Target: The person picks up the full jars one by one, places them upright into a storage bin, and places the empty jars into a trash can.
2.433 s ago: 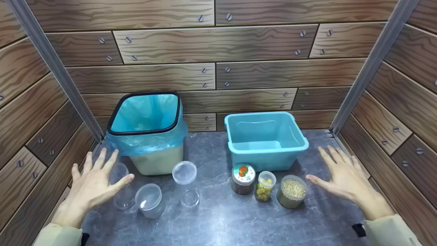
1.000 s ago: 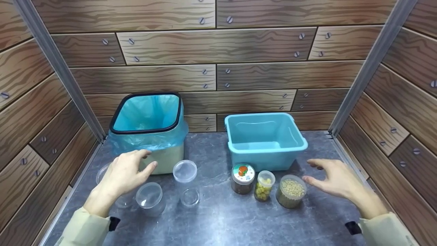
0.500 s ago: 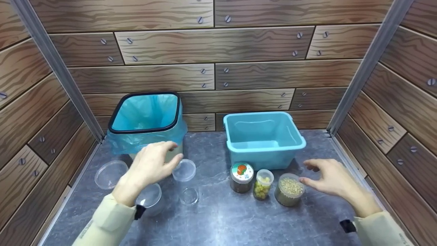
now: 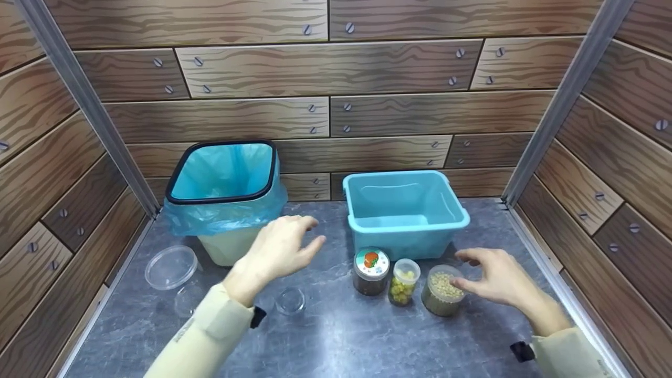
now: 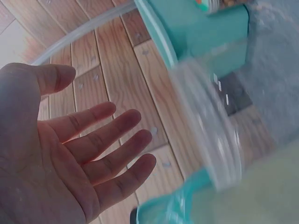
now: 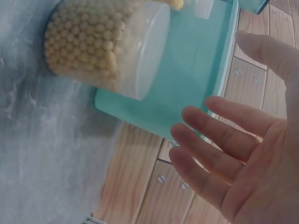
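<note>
My left hand (image 4: 278, 247) hovers over the table's middle, fingers relaxed and holding nothing. Below it, a clear empty jar shows its base (image 4: 290, 301); hand and sleeve hide its top. In the left wrist view a clear container (image 5: 208, 126) appears blurred beyond the fingers. My right hand (image 4: 491, 275), loosely bent and holding nothing, hangs beside a clear-lidded jar of pale round beans (image 4: 442, 296). Left of that jar stand a slim jar of yellow pieces (image 4: 403, 286) and a jar with a carrot-like picture on its lid (image 4: 371, 273). The palm (image 6: 266, 172) faces the bean jar.
A bin (image 4: 223, 247) with a blue liner stands at back left, a light-blue tub (image 4: 407, 241) at back right behind the filled jars. Another clear jar (image 4: 171, 268) stands at far left. Wood-patterned walls (image 4: 252, 71) enclose the grey table (image 4: 336, 341) on three sides.
My left hand, first spread wide at far left, has relaxed and travelled right past the bin's front, its forearm now covering the middle clear cup. My right hand has bent and drifted slightly left.
</note>
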A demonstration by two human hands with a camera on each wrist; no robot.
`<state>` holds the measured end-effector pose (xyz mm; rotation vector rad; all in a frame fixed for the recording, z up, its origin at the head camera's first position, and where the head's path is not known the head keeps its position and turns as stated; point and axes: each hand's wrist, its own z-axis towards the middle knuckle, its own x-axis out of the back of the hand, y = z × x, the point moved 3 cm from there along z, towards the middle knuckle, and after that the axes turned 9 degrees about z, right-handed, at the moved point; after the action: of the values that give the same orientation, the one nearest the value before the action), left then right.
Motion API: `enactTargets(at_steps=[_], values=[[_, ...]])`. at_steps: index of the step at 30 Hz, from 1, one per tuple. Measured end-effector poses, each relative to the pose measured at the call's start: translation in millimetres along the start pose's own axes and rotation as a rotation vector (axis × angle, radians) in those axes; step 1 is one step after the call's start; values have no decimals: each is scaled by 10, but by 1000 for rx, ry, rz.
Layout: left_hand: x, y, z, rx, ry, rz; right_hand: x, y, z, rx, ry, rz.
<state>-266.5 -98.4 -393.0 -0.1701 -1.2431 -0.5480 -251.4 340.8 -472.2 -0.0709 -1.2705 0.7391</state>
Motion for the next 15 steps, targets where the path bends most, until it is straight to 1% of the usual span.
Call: enactTargets(at_steps=[4, 8, 11, 15], values=[[-85, 110, 84, -4, -13, -3, -89, 58, -12, -11, 5, 29], [-172, 200, 159, 17, -27, -11, -174, 132, -41, -28, 17, 67], [-245, 263, 203, 30, -22, -12, -234, 180, -65, -35, 25, 97], [-362, 346, 245, 53, -19, 11, -304, 223, -108, -57, 23, 124]])
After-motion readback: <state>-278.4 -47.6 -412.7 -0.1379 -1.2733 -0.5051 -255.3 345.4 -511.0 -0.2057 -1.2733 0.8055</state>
